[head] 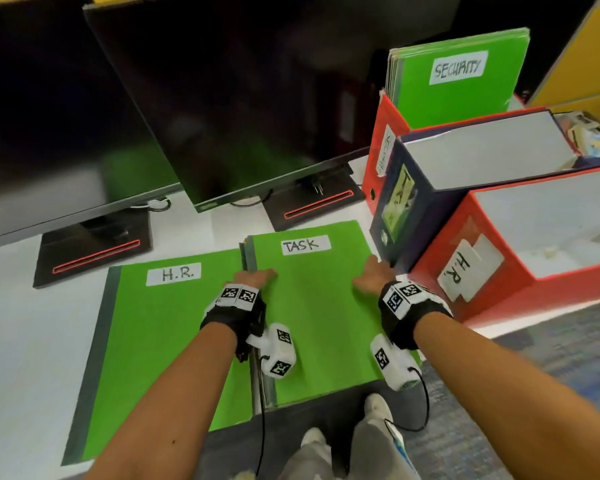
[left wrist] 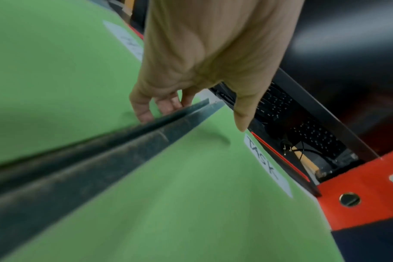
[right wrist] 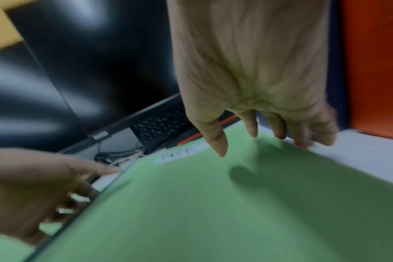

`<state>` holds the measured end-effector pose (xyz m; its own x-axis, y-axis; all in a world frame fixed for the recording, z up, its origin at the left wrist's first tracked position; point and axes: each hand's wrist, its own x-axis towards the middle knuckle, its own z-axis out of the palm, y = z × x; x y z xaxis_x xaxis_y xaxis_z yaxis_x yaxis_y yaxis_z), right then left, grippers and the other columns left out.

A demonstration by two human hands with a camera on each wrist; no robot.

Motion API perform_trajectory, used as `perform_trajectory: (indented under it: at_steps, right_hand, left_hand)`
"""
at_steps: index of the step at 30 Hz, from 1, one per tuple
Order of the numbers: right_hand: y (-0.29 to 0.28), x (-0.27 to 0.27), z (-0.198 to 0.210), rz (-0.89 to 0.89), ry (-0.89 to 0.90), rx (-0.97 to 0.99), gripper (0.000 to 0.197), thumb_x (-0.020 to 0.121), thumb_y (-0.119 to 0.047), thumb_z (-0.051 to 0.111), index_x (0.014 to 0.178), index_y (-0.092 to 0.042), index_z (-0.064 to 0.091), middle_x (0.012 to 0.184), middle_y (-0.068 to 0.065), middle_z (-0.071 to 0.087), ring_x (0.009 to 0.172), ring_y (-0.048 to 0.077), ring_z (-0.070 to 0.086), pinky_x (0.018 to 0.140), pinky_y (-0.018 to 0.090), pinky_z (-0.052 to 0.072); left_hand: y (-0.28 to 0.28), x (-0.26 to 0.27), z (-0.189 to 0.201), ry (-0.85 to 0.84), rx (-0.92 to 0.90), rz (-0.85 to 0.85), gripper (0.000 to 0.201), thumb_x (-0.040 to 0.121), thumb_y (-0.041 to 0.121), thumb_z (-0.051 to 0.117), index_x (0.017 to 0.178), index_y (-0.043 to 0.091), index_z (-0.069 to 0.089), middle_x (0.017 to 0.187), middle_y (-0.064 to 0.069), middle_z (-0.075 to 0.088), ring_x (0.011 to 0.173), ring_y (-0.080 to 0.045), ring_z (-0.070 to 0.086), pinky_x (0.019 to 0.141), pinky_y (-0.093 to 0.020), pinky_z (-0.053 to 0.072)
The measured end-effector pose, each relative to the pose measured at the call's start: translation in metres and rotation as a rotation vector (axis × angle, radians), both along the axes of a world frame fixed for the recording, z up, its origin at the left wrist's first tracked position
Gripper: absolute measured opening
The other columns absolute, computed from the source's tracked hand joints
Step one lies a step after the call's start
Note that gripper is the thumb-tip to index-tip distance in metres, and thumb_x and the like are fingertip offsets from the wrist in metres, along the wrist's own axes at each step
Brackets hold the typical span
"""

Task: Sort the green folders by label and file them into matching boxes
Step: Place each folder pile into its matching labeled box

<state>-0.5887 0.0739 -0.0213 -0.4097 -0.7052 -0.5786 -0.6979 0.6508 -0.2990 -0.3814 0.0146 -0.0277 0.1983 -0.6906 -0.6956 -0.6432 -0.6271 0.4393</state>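
Note:
Two stacks of green folders lie flat on the white desk [head: 21, 341]. The left stack is labelled H.R. [head: 160, 341] and the right one TASK [head: 312, 306]. My left hand [head: 257, 277] is at the dark spine of the TASK stack [left wrist: 191, 195]. In the left wrist view its fingers [left wrist: 146, 115] curl down over that spine and the thumb hovers above the cover. My right hand [head: 371, 277] is at the stack's right edge. In the right wrist view its spread fingertips [right wrist: 280, 134] reach down past the edge of the cover [right wrist: 213, 212], thumb just above it.
Three file boxes stand at the right: a red one marked H.R. [head: 499, 299], a dark blue one marked TASK [head: 406, 216], and a red one [head: 381, 157] holding SECURITY folders [head: 458, 98]. Two dark monitors [head: 239, 98] on stands [head: 94, 251] stand behind the stacks.

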Motion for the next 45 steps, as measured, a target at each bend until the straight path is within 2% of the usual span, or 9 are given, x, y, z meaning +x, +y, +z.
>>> perform_trajectory:
  at_steps: [3,8,22,25,28,33,37,41,45]
  right_hand:
    - [0.015,-0.002,-0.009,-0.041,-0.001,-0.077,0.064,0.081,-0.020,0.055,0.137,-0.006,0.026,0.139,0.022,0.032,0.132,0.038,0.031,0.106,0.042,0.037]
    - [0.016,-0.004,-0.012,-0.176,-0.096,-0.112,0.068,0.079,-0.019,0.057,0.138,-0.005,0.025,0.138,0.021,0.033,0.132,0.036,0.030,0.106,0.039,0.036]
    - [0.040,-0.015,-0.020,-0.363,0.034,-0.035,0.092,0.075,-0.061,0.059,0.140,-0.004,0.030,0.145,0.022,0.025,0.136,0.039,0.022,0.109,0.044,0.024]
    - [0.036,-0.018,-0.037,-0.416,-0.154,-0.095,0.113,0.061,-0.064,0.067,0.144,-0.004,0.020,0.149,0.018,0.025,0.135,0.039,0.029,0.109,0.046,0.032]
    - [0.031,-0.024,-0.066,-0.439,-0.268,-0.140,0.134,0.033,-0.076,0.069,0.142,-0.010,0.029,0.143,0.010,0.041,0.128,0.033,0.043,0.107,0.044,0.038]
    - [0.016,-0.017,-0.024,-0.422,-0.413,-0.395,0.084,0.041,-0.067,0.068,0.110,-0.019,0.065,0.115,0.009,0.067,0.110,0.029,0.061,0.102,0.045,0.043]
    - [0.001,-0.018,0.048,-0.467,-0.488,-0.803,0.050,0.071,-0.037,0.073,0.114,-0.016,0.057,0.120,0.010,0.063,0.113,0.028,0.059,0.100,0.049,0.044]
    - [0.011,-0.014,0.093,-0.475,-0.497,-1.115,0.041,0.083,-0.021,0.067,0.119,-0.011,0.051,0.118,0.005,0.061,0.108,0.020,0.059,0.099,0.041,0.046]
    - [0.025,-0.005,0.108,-0.430,-0.540,-1.287,0.035,0.087,-0.011,0.061,0.117,-0.015,0.043,0.103,-0.014,0.056,0.095,0.005,0.058,0.093,0.029,0.046]
  left_hand:
    - [-0.001,-0.004,0.002,0.104,0.029,0.044,0.075,0.084,0.037,0.065,0.139,-0.004,0.034,0.139,-0.020,0.045,0.122,-0.032,0.050,0.091,-0.034,0.043]
    - [-0.007,0.003,0.012,0.116,-0.027,0.071,0.077,0.082,0.037,0.066,0.138,-0.008,0.035,0.139,-0.021,0.045,0.121,-0.032,0.051,0.100,-0.035,0.043]
    - [0.013,-0.006,0.008,0.152,0.076,-0.085,0.077,0.086,0.039,0.061,0.142,-0.004,0.029,0.145,-0.018,0.038,0.129,-0.032,0.044,0.105,-0.034,0.036]
    - [0.009,-0.004,0.007,0.201,0.022,-0.010,0.076,0.085,0.039,0.063,0.140,-0.005,0.033,0.142,-0.017,0.042,0.125,-0.032,0.048,0.104,-0.034,0.040]
    - [0.001,0.001,0.014,0.281,-0.105,0.065,0.069,0.084,0.035,0.065,0.134,-0.006,0.042,0.135,-0.020,0.050,0.122,-0.033,0.052,0.100,-0.034,0.044]
    - [-0.013,0.007,0.059,0.426,-0.315,0.115,0.052,0.088,0.029,0.060,0.128,-0.001,0.049,0.125,-0.019,0.058,0.115,-0.033,0.057,0.102,-0.044,0.045]
    - [-0.018,0.007,0.105,0.749,-0.537,0.185,0.033,0.090,0.021,0.057,0.121,0.009,0.057,0.112,-0.011,0.066,0.107,-0.028,0.061,0.097,-0.047,0.047]
    - [-0.009,-0.003,0.148,0.888,-0.789,0.057,0.021,0.096,0.019,0.048,0.115,0.013,0.055,0.098,0.004,0.063,0.088,-0.007,0.062,0.077,-0.021,0.053]
    - [-0.004,-0.005,0.151,0.941,-0.905,0.023,0.021,0.098,0.021,0.042,0.113,0.016,0.056,0.107,0.003,0.062,0.100,-0.011,0.060,0.093,-0.029,0.049]
